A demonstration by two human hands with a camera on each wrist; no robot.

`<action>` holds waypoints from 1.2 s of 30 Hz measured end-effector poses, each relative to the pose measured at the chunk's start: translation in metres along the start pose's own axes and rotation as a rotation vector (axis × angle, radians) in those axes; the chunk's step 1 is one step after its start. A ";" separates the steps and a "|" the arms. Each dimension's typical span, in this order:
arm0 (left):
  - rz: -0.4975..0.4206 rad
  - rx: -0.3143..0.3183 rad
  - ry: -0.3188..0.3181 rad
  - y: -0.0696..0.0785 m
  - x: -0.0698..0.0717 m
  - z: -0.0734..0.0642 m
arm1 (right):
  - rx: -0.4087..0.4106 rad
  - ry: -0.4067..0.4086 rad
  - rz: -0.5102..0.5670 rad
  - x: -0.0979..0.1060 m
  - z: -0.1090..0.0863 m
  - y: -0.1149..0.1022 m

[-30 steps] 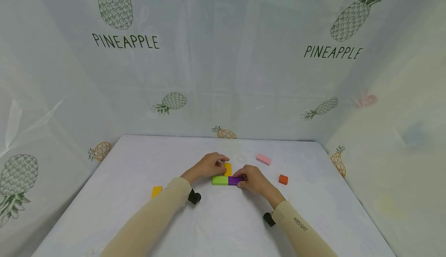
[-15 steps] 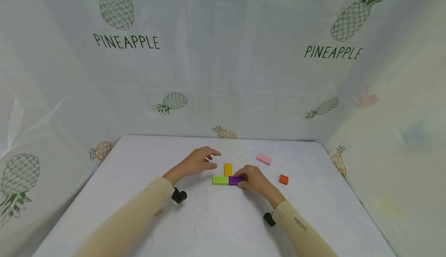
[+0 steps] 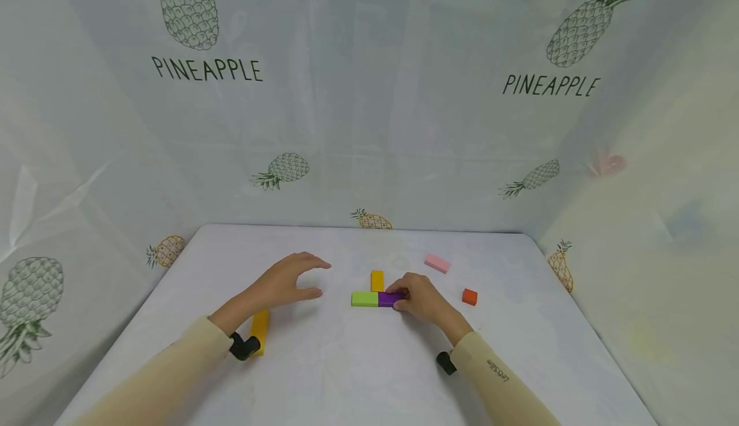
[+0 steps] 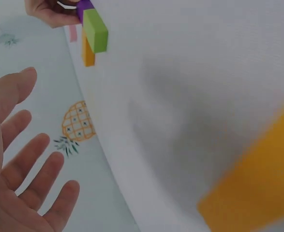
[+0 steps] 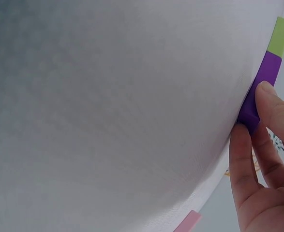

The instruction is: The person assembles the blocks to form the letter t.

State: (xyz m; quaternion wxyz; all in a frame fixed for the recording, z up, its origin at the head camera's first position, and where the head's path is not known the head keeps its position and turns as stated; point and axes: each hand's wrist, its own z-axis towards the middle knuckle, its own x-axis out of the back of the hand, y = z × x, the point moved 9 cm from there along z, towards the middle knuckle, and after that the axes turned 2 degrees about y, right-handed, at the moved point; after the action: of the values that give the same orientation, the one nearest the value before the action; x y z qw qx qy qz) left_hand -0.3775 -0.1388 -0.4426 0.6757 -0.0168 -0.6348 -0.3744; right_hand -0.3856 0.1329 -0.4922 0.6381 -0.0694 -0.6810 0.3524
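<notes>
My right hand (image 3: pixel 423 299) pinches the right end of a purple block (image 5: pixel 270 70) between thumb and fingers. End to end with it on its left lies a green block (image 3: pixel 365 299). A short yellow block (image 3: pixel 377 280) stands behind the two, at their seam. My left hand (image 3: pixel 283 281) hovers over the left part of the table with fingers spread, holding nothing. Under its wrist lies a longer yellow block (image 3: pixel 261 330), partly covered by the arm and the black wrist camera; it appears large and blurred in the left wrist view.
Towards the back right of the white table (image 3: pixel 358 374) lies a pink block (image 3: pixel 437 263). A small red-orange block (image 3: pixel 469 297) sits right of my right hand. A pineapple-print curtain (image 3: pixel 369 111) rises behind the table's far edge.
My left hand has let go of the short yellow block and moved left, over towards the longer yellow one. The right hand and the purple and green blocks have stayed put.
</notes>
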 end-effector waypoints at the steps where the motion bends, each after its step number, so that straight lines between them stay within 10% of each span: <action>1: 0.002 0.003 0.003 -0.002 0.002 -0.006 | -0.002 0.000 0.001 0.000 0.000 0.000; 22: 0.151 -0.004 -0.052 -0.045 0.005 -0.116 | 0.013 -0.001 0.002 0.000 0.000 -0.002; 36: 0.150 -0.036 -0.104 -0.058 0.004 -0.147 | -0.018 -0.012 0.008 -0.001 0.001 0.003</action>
State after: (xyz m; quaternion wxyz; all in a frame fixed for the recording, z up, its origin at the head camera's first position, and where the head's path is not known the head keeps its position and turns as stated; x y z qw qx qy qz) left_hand -0.2840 -0.2553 -0.4938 0.6676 -0.0960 -0.6590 -0.3328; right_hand -0.3872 0.1341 -0.4949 0.6318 -0.0757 -0.6877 0.3495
